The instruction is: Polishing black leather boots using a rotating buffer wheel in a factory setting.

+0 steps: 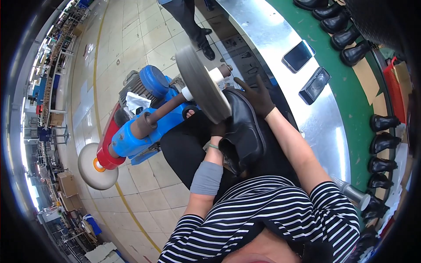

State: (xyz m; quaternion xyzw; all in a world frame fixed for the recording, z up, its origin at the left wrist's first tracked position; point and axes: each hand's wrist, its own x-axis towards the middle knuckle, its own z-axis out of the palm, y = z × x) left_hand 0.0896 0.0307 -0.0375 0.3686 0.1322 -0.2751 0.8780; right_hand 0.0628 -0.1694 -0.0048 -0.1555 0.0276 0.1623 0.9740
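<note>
A black leather shoe (247, 136) is held above my lap, its toe end away from me and its opening toward me. Its upper side meets the large grey-brown buffing wheel (198, 81), whose rim looks blurred. My left hand (218, 128), dark-gloved, grips the shoe's left side below the wheel; its fingers are mostly hidden. On the other side, my right hand (258, 97) in a dark glove lies by the toe and sole edge, with its visible fingers stretched out and spread. The wheel sits on a shaft of the blue and red machine (133, 136).
Right of me runs a metal bench (322, 116) bearing a phone (299, 56) and a black case (315, 85). Beyond, black shoes (380, 143) line a green surface (351, 87). A second pale wheel (97, 166) is at the left. A person's legs (189, 22) show ahead.
</note>
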